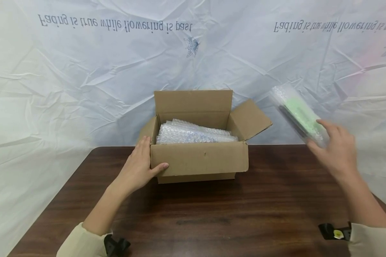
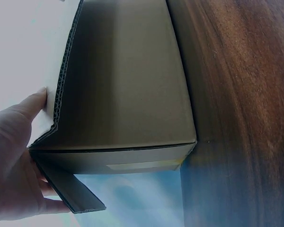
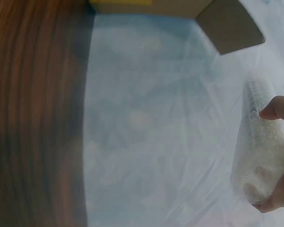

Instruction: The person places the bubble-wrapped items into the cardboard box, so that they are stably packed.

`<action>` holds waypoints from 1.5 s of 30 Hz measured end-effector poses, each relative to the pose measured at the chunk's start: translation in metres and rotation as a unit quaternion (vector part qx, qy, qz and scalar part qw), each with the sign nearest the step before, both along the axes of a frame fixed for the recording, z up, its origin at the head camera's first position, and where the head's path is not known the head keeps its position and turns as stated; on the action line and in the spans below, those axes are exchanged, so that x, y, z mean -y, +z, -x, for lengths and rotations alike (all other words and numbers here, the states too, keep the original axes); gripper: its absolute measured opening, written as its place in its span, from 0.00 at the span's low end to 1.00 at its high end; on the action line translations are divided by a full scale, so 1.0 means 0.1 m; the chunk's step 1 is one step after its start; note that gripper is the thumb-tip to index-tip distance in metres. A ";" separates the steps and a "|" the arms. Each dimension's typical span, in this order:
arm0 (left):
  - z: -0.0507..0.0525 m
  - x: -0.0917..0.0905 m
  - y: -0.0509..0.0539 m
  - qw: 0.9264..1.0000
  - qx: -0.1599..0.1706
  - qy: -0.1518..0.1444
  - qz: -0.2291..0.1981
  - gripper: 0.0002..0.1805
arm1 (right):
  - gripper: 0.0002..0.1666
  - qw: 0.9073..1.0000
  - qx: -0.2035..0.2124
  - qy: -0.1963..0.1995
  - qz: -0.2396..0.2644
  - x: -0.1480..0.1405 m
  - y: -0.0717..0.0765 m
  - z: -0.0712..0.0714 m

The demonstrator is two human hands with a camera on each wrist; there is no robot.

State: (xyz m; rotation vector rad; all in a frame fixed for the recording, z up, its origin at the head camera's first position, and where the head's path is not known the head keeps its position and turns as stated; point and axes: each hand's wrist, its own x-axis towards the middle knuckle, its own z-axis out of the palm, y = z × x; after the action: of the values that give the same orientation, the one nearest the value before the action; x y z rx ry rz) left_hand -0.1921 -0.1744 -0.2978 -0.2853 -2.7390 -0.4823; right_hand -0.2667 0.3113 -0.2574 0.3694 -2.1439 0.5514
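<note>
An open cardboard box [image 1: 199, 159] stands on the table with its flaps spread, holding several packs of bubble wrap [image 1: 196, 134]. At its front left corner my left hand [image 1: 138, 167] grips the cardboard, thumb over the front flap and fingers along the left side. The left wrist view shows that hand [image 2: 14, 161] with its fingers behind a side flap [image 2: 68, 184]. Raised to the right of the box, my right hand [image 1: 337, 150] holds a bubble-wrapped package [image 1: 297, 110] by its lower end; something light green and a dark edge show through the wrap.
The dark brown wooden table [image 1: 212, 217] lies under the box. Behind it hangs a pale, wrinkled sheet [image 1: 115, 67] with upside-down lettering and a butterfly print. A side flap [image 1: 251, 119] of the box juts out to the right. Black straps circle both wrists.
</note>
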 end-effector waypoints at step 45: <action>-0.03 0.00 0.00 1.000 -0.001 -0.003 0.001 0.56 | 0.32 0.961 -0.025 0.113 -0.250 1.81 0.48 0.19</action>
State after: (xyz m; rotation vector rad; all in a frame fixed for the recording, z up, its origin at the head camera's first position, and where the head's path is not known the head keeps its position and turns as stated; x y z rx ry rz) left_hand -0.1895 -0.1739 -0.2979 -0.2939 -2.7376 -0.4819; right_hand -0.2855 0.1298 -0.2093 0.9061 -2.1867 0.1091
